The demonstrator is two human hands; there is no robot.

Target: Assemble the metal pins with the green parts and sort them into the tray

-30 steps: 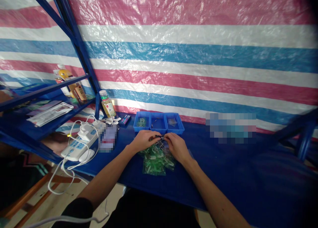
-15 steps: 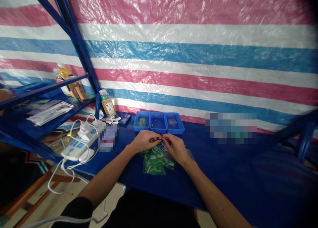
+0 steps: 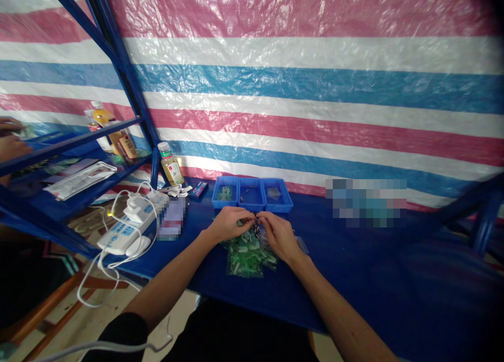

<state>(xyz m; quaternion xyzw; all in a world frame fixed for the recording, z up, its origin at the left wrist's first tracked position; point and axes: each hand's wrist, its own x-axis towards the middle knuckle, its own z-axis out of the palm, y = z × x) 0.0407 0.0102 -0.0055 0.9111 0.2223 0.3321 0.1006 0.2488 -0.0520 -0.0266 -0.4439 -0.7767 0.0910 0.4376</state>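
Observation:
My left hand [image 3: 232,223] and my right hand [image 3: 277,230] meet over the blue table, thumbs and fingers pinched toward each other. A small dark item sits between the fingertips, too small to name. Beneath the hands lies a pile of small green plastic bags [image 3: 244,257] with pale pieces in them. Some small black and silver parts [image 3: 258,230] show between the hands. Just beyond stand three joined blue trays: the left tray [image 3: 214,200] holds green bags, the middle tray [image 3: 255,200] a thin dark piece, and the right tray [image 3: 286,200] a clear bag.
A white power strip [image 3: 118,236] with looped cables lies on the left, near a drink bottle [image 3: 171,167] and a small blue box [image 3: 198,189]. A blue metal frame [image 3: 129,89] rises there. Another person's hand [image 3: 11,147] shows at far left.
My hands stay over the pile, with only slight finger movement; the right fingers have lifted a little. At far left the other person's hands have come further into view.

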